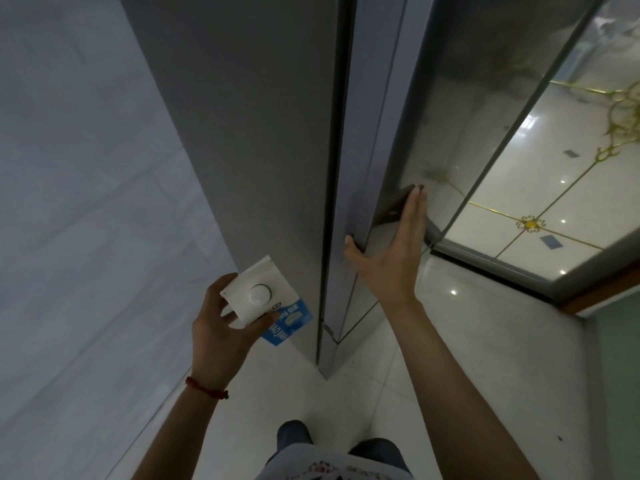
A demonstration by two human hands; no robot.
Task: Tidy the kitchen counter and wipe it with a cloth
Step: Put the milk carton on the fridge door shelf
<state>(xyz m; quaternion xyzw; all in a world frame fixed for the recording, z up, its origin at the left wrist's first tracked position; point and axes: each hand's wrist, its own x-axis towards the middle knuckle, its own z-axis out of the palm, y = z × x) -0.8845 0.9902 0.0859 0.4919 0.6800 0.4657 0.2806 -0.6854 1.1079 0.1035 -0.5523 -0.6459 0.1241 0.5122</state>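
White-and-blue paper milk carton with round cap (265,301), seven o'clock: gripped by left hand (216,327), likely for storing. Right hand (391,251), centre, fingers straight, presses tall grey refrigerator door (363,168) edge.

A home kitchen: tall grey fridge (242,133), glossy tiled floor (467,341), glass sliding door (519,116)

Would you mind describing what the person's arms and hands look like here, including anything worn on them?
Both forearms are bare, with no sleeves in view. The left hand has a thin red cord bracelet around its wrist. The right hand wears nothing visible: no ring, watch or glove. Dark polish seems to show on the nails of its fingers, though they are small in the picture.
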